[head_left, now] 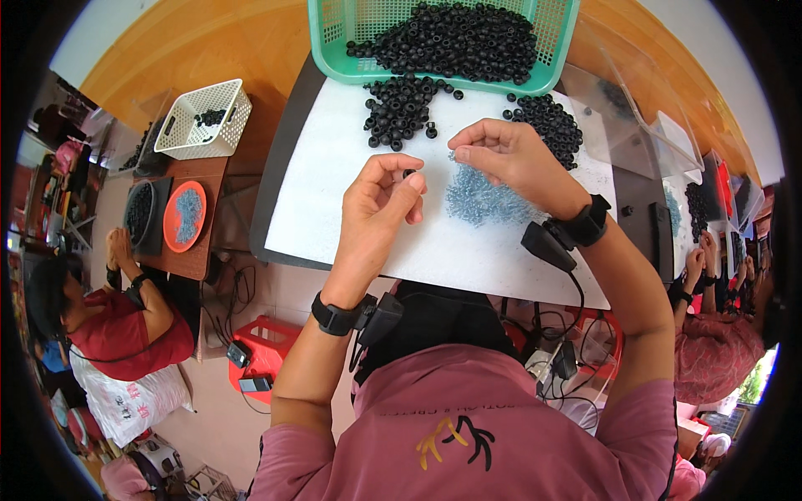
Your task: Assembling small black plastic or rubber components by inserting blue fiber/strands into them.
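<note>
Between the thumb and fingers of my left hand (378,200) is a small round black bead (408,174), held just above the white work surface (322,179). My right hand (508,157) is closed in a pinch, with a tiny pale-blue piece (453,156) showing at its fingertips. Below that hand lies a heap of small clear-blue pieces (484,200), partly covered by the wrist. Loose black beads form one pile (397,113) beyond my left hand and a second pile (553,125) beyond my right.
A green basket (568,37) full of black beads stands at the table's far side. Clear plastic boxes (660,138) are at the right. Two co-workers (125,334) sit at neighbouring tables. Red stools (263,351) and cables are on the floor below.
</note>
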A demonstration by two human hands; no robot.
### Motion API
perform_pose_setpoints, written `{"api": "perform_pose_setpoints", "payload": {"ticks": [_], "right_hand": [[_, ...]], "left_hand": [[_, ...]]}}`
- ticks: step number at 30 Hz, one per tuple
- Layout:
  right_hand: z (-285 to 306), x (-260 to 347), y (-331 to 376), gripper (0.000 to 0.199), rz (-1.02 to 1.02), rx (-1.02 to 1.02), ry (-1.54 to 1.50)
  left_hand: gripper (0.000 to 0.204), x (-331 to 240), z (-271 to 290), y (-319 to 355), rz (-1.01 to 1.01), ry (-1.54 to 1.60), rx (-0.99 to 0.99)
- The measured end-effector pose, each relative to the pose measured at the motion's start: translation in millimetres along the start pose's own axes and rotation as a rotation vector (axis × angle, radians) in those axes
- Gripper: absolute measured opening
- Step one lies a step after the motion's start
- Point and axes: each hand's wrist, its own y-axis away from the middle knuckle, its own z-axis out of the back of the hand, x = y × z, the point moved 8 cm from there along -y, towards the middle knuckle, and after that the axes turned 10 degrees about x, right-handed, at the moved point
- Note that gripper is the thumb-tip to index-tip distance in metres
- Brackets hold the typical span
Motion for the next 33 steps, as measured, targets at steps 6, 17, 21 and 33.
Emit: {"api": "perform_pose_setpoints", "payload": {"ticks": [6,17,21,33], "right_hand": [[-3,-4,11,0.026,-0.051,-0.007,-0.331],[-3,-11,12,0.025,-0.015,0.030,-0.398],[-3,-12,11,0.024,0.002,0.039,-0.406],[-5,-6,4,0.025,0.066,-0.007,-0.180]], "left_hand": [[0.018,9,-16,-15,0.045,-0.124,0.053],[0.020,3,-30,-26,-0.027,-0.330,0.088],[0.019,3,-31,-25,-0.016,-0.292,0.091],[0.023,12,-23,-26,0.147,-0.243,0.063]]}}
